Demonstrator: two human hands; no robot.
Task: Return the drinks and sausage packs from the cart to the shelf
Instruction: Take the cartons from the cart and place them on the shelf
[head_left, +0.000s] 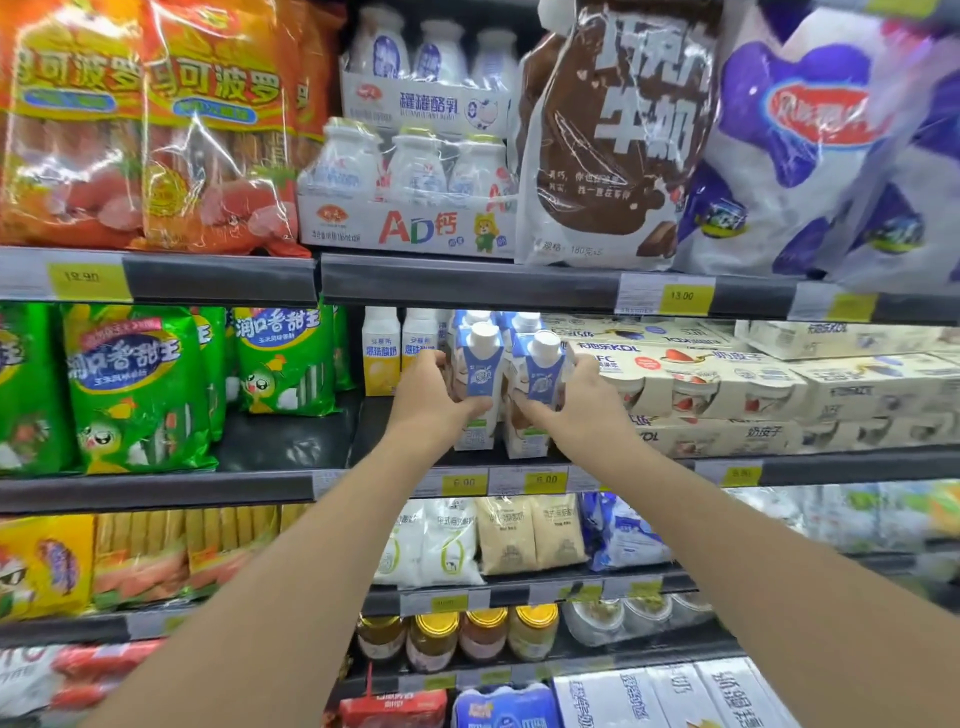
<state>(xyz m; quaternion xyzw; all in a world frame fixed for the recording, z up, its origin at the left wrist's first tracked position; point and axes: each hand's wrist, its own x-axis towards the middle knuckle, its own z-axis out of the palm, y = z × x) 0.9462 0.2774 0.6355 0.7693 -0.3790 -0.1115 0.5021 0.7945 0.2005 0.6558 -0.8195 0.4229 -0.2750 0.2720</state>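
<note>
Drink cartons are what we are handling in the head view, our only one: our left hand (434, 397) wraps its grip around one blue-and-white carton (477, 387) and our right hand (576, 402) wraps around a second blue-and-white carton (537, 395), both upright with white caps, side by side at the front of the middle shelf (291, 441). We judge this to be the placing step for the drinks; whether the bases rest fully on the shelf we cannot tell, as our hands cover part of them. More cartons of the same kind stand just behind, so the next move likely calls for sliding this pair back against them, keeping both upright, then letting go and turning back for the next items; the cart is out of view. The sausage packs (140, 387) in green wrappers stand to the left on the same shelf, orange sausage packs (145, 124) on the shelf above. Among what we can read: "AD" on the bottle multipack (410, 208) above, "KDL" on the cream yogurt cases (727, 379) just right of our cartons, and price tags (545, 480) reading "6.00" below the cartons, "13.00" on the rail above. The print on our cartons is too small to read.
</note>
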